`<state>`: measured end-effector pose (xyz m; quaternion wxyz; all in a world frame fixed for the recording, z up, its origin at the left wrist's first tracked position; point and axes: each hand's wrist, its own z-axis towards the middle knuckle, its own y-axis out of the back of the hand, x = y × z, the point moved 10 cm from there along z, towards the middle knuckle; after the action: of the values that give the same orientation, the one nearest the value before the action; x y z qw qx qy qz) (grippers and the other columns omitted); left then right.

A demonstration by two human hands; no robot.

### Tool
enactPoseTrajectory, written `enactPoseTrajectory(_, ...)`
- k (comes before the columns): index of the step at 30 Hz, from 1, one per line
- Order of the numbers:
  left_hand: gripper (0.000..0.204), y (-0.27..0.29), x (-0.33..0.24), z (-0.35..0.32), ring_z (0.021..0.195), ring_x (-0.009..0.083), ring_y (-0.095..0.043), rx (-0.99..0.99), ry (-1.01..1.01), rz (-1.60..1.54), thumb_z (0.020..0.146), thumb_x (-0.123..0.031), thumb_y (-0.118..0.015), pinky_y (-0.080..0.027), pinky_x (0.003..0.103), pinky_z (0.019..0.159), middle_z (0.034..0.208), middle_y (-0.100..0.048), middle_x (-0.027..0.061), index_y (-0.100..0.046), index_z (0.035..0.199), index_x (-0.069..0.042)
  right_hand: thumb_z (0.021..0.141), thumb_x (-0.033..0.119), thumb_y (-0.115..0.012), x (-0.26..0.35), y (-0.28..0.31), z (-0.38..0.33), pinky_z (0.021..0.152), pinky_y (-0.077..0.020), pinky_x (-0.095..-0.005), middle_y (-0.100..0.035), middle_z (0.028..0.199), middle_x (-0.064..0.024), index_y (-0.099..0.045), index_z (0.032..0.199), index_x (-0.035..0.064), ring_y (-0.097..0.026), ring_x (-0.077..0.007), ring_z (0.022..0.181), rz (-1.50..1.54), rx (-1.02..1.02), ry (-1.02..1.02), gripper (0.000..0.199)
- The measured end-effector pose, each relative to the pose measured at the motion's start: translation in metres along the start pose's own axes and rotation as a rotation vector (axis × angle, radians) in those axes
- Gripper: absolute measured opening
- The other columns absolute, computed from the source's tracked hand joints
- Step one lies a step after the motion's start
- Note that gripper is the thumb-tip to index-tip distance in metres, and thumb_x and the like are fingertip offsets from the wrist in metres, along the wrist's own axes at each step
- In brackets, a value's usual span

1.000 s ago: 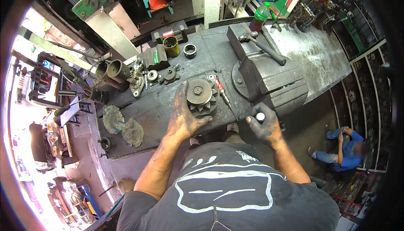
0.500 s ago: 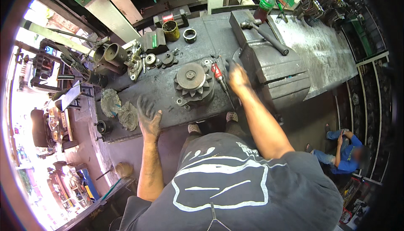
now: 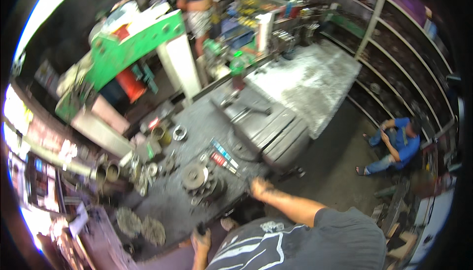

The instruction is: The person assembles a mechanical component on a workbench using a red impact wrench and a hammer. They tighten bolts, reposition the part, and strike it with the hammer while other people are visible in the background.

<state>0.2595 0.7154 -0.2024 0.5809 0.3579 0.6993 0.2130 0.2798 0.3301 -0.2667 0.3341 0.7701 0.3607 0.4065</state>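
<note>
On the dark metal bench [image 3: 177,221] stands an alternator [image 3: 207,186] with a round pulley [image 3: 195,176] and fan on top. To its right lies a red-handled screwdriver [image 3: 221,160], with a blue-and-white long item [image 3: 223,151] beside it. My right hand [image 3: 258,187], dark at the fingers, is at the bench's near side, close to the screwdriver's shaft end; blur hides whether it touches it. My left hand [image 3: 201,240] is low at the front edge, in front of the alternator, its blackened fingers smeared by motion.
A large vise [image 3: 276,137] carries a hammer [image 3: 253,106]. Dirty rags [image 3: 152,230], a metal ring [image 3: 180,132] and loose parts lie leftward. A green bottle [image 3: 237,70] stands behind. One person in blue [image 3: 406,139] sits at right; another person [image 3: 198,9] stands at the back.
The view has swung up and rightward. My right hand has drawn back from beside the screwdriver handle. My left hand has moved from near the rags to the front edge. The blue-and-white item now shows.
</note>
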Motion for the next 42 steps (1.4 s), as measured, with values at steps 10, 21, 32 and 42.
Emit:
enactPoseTrajectory(10, 0.036, -0.114, -0.129, 0.01, 0.099, 0.0229, -0.077, 0.274, -0.22, -0.131, 0.092, -0.014, -0.078, -0.06, 0.035, 0.093, 0.107, -0.082, 0.0127, -0.073, 0.127, -0.003, 0.098, 0.05, -0.071, -0.198, -0.037, -0.121, 0.108, -0.0542, -0.0535, -0.07, 0.139, -0.0191, -0.064, 0.143, 0.0132, -0.066, -0.0415, 0.13, 0.09, 0.273, -0.11, 0.058)
enactPoseTrajectory(21, 0.036, -0.272, -0.52, -0.071, 0.104, 0.0402, -0.077, 0.352, -0.892, -0.197, 0.093, -0.018, -0.078, -0.061, 0.044, 0.093, 0.114, -0.078, 0.0231, -0.074, 0.125, -0.003, 0.1, 0.034, -0.074, -0.554, 0.073, -0.276, 0.103, -0.0579, -0.0478, -0.074, 0.132, -0.0183, -0.068, 0.138, 0.0147, -0.071, -0.0392, 0.121, 0.362, -0.148, -0.542, 0.043)
enactPoseTrajectory(32, 0.037, -0.439, -0.699, 0.004, 0.111, 0.0354, -0.076, 0.53, -0.888, -0.283, 0.1, -0.015, -0.072, -0.059, 0.042, 0.098, 0.12, -0.077, 0.0225, -0.068, 0.135, -0.005, 0.091, 0.034, -0.084, -0.692, 0.117, -0.293, 0.103, -0.0568, -0.0456, -0.078, 0.12, -0.0194, -0.069, 0.128, 0.0038, -0.073, -0.0378, 0.116, 0.691, -0.314, -0.676, 0.05)
enactPoseTrajectory(42, 0.04, -0.559, -0.785, 0.168, 0.107, 0.0332, -0.078, 0.591, -0.586, -0.292, 0.102, -0.023, -0.072, -0.061, 0.042, 0.095, 0.114, -0.079, 0.019, -0.065, 0.139, -0.008, 0.093, 0.04, -0.081, -0.803, 0.285, -0.128, 0.098, -0.0584, -0.0483, -0.077, 0.121, -0.0191, -0.071, 0.127, 0.0083, -0.074, -0.0395, 0.114, 0.294, -0.359, -0.499, 0.048)
